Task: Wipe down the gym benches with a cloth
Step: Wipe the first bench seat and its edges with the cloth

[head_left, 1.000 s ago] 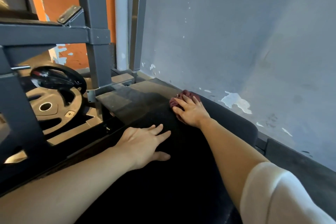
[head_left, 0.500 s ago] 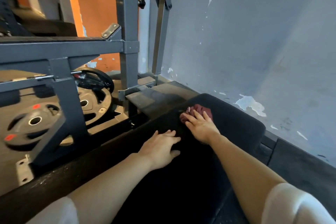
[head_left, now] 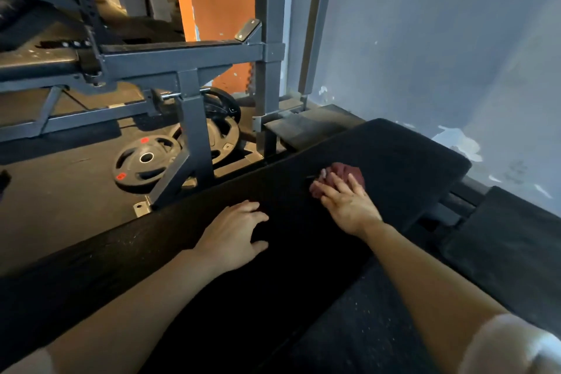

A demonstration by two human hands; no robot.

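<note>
Where the black padded surface [head_left: 394,158] widens toward its far end, a bunched maroon cloth [head_left: 346,171] lies on the upholstery, a little short of that end and nearer the side that faces the rack. The right hand [head_left: 349,203] rests on top of the cloth with its fingers [head_left: 335,184] stretched forward and spread over the fabric, palm down; the grip is flat rather than curled, pressing the cloth against the pad. Whether the thumb tucks under the cloth's edge cannot be made out, since the hand covers that side.

The left hand [head_left: 233,231] lies beside it on the same pad, nearer the person and apart from the cloth, its grip open, with fingers loosely bent and tips on the upholstery and nothing held. Pale specks show on the near edge of the pad.

Beyond the pad's left edge stands a grey steel rack [head_left: 194,118], and black weight plates [head_left: 145,161] with red marks lie on the dark floor at its foot. Another black pad [head_left: 510,240] sits to the right, against a blue-grey wall [head_left: 440,39] with patches of flaked paint.
</note>
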